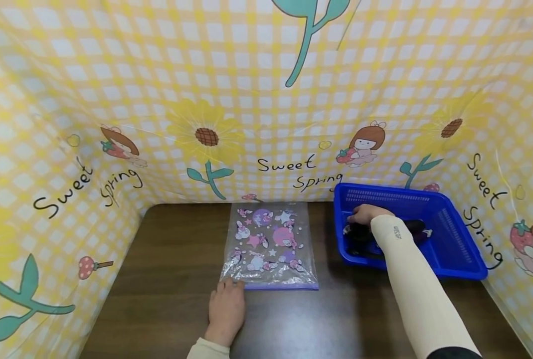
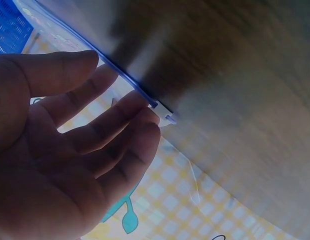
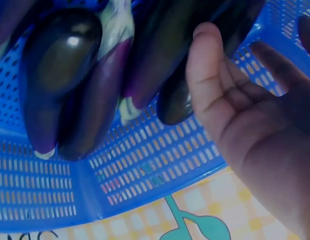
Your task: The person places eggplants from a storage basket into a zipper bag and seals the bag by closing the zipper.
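From my end I can't tell whether my right hand (image 1: 368,215) grips any of the eggplants (image 3: 157,65) beside its fingers, likely firm, slick, moderately heavy, best taken mid-body; my left hand (image 1: 227,306), fingers loose, touches the bag (image 1: 270,244)

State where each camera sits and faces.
Head: on the head, looking forward and down at bag and blue basket; left hand, right hand and sleeves show.
Left wrist: on that wrist, toward the bag's edge; left hand shows.
Right wrist: on that wrist, toward eggplants; right hand shows.
Head and right wrist share basket and eggplants.
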Action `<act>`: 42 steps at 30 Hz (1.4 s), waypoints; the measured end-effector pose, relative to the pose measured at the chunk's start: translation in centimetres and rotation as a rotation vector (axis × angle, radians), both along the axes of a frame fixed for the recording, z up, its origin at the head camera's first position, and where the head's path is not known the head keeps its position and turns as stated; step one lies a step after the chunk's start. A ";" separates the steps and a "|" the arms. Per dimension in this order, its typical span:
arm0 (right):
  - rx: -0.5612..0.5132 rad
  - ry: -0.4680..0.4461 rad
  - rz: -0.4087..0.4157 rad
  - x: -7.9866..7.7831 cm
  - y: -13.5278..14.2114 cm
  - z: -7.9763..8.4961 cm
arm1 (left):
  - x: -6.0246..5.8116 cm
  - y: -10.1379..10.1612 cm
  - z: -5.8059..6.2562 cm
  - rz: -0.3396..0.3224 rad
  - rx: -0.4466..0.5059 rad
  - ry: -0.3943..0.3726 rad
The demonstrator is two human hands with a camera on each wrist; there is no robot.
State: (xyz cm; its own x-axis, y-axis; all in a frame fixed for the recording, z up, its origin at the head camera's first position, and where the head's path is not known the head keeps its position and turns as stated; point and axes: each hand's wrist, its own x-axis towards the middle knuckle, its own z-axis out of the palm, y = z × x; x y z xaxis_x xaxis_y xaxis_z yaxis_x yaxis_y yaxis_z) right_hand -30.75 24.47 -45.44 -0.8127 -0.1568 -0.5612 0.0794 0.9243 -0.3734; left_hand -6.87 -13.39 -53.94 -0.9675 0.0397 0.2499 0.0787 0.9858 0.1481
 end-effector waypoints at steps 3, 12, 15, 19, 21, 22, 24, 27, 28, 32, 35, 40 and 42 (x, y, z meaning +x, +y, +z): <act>0.044 0.006 0.019 -0.1 0.4 -0.2 | 0.3 0.2 0.0 -0.002 -0.002 0.022; 0.094 -0.042 -0.015 0.1 0.1 -1.1 | 0.2 0.0 -0.4 0.000 -0.010 0.088; 0.097 -0.002 0.024 0.1 0.1 -1.3 | 0.2 0.1 -0.4 0.001 -0.021 0.088; -0.035 -0.028 -0.022 0.3 0.4 -1.4 | 0.3 0.3 -0.1 0.023 -0.040 0.067; -0.125 -0.045 -0.071 0.6 0.6 -1.3 | 0.3 0.5 0.0 0.034 -0.047 0.063; -0.165 -0.052 -0.098 0.8 0.6 -1.2 | 0.3 0.7 0.0 0.038 -0.048 0.064; -0.206 -0.035 -0.106 1.0 0.7 -1.0 | 0.4 0.8 -0.1 0.041 -0.052 0.065; -0.251 -0.002 -0.114 0.9 0.9 -0.7 | 0.6 1.0 0.0 0.040 -0.054 0.079; -0.257 0.008 -0.118 0.9 1.1 -0.6 | 0.7 1.0 0.0 0.038 -0.055 0.088; -0.278 0.021 -0.121 0.8 1.7 -0.1 | 0.7 1.1 0.0 0.031 -0.070 0.112; -0.284 0.029 -0.120 1.0 1.9 0.4 | 0.5 1.1 0.2 0.027 -0.083 0.104; -0.306 0.043 -0.145 2.0 2.5 1.0 | 0.2 0.7 0.5 0.025 -0.091 0.045; -0.315 0.051 -0.148 2.4 2.9 1.2 | 0.2 0.6 0.5 0.026 -0.086 0.031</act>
State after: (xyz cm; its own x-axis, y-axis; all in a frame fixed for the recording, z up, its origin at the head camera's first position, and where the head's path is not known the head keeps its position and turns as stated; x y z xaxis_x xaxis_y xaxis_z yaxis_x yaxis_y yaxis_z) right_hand -28.31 27.36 -44.25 -0.8654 -0.1943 -0.4618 0.1776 0.7429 -0.6454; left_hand -6.71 -12.81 -53.44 -0.9603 0.0373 0.2765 0.0561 0.9966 0.0606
